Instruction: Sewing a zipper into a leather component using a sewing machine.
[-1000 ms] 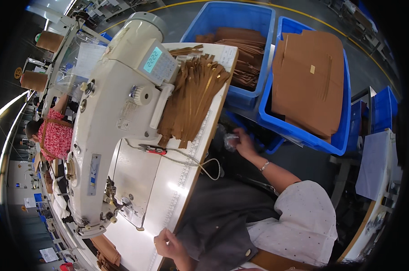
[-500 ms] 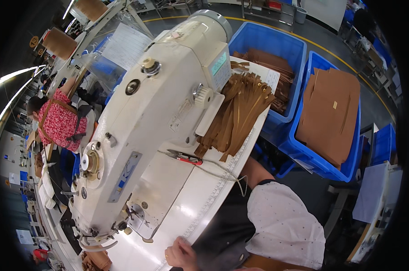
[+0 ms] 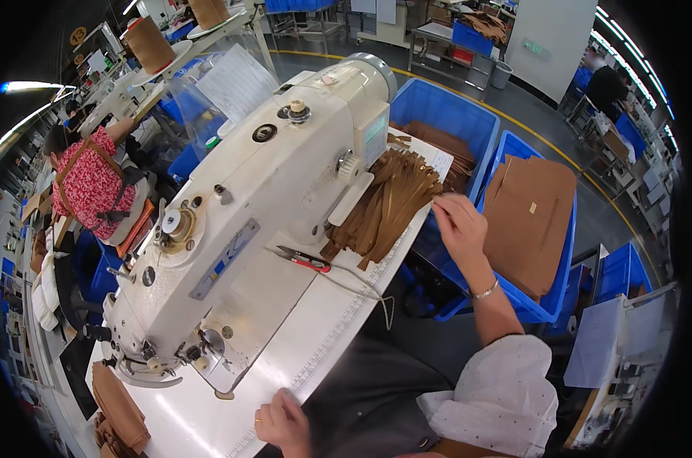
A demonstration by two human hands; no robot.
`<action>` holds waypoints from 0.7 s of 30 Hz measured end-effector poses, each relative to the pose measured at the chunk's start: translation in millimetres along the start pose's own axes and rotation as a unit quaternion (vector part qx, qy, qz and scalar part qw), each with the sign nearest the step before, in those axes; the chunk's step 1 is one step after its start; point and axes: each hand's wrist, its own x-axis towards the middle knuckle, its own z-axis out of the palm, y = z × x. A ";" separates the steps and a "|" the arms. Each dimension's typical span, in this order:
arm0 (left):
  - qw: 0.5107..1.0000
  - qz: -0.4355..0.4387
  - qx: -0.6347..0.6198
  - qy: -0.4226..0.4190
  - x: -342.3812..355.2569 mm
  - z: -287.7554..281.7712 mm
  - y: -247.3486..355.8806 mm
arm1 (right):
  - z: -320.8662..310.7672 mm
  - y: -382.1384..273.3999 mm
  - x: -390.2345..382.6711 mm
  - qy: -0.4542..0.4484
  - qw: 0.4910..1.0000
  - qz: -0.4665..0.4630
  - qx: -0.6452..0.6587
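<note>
On the white sewing table (image 3: 285, 374), a pile of brown zippers (image 3: 384, 202) lies to the right of a cream sewing machine (image 3: 247, 206). My right hand (image 3: 462, 229) is at the right edge of that pile, its fingertips drawn together near the zipper ends; whatever they pinch is too small to make out. My left hand (image 3: 283, 422) rests at the table's front edge with its fingers curled in and nothing visible in them. Red-handled thread snips (image 3: 306, 260) and a grey cord (image 3: 361, 284) lie between the zippers and the machine's bed.
Right of the table stand a blue crate (image 3: 541, 149) with flat brown panels (image 3: 531, 221) and a blue bin (image 3: 445, 95) with more brown pieces. Folded brown pieces (image 3: 118, 404) lie by the machine's needle end. A person in a red patterned top (image 3: 94, 183) sits at far left.
My right hand has come up from below the table's right edge to the zipper pile. My left hand stays at the front edge. The whole view has shifted with my head.
</note>
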 end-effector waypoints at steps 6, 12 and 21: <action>0.999 0.000 -0.004 0.034 -0.3 1.6 -0.6 | 66.8 4.4 70.5 -0.243 0.952 -0.168 -0.084; 0.999 -0.006 0.005 0.033 -0.2 1.1 0.8 | 74.2 16.0 90.5 -0.338 0.927 -0.142 -0.082; 0.999 -0.005 0.031 0.016 -1.9 0.2 1.4 | 15.1 2.9 164.0 -0.327 0.935 -0.121 -0.063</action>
